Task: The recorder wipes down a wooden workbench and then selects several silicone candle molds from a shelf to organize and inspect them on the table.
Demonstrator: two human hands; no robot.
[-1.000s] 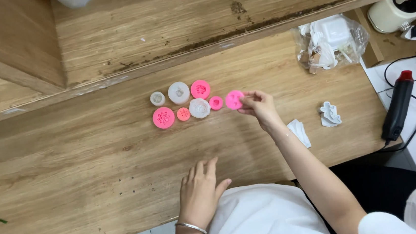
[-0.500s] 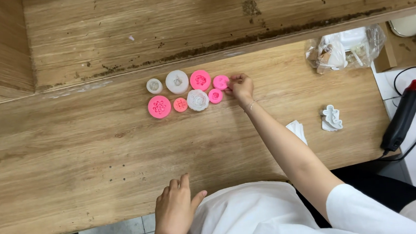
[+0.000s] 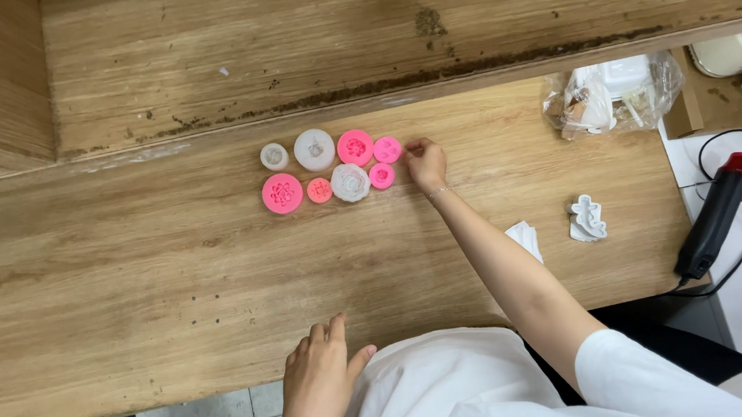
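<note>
**Round moulds, two rows, far side of bench**

Right hand [image 3: 426, 162]: nearer; fingers curled narrow, tips just beside the small pink mould [image 3: 387, 149] ending the upper row, holding nothing visible. Rows run left from it. Left hand [image 3: 318, 380]: flat, empty, on near bench edge [image 3: 134, 342], well apart.

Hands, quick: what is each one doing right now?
Left hand: open, flat on the table edge, holding nothing.
Right hand: fingers curled beside the small pink mould; grip unclear.
</note>
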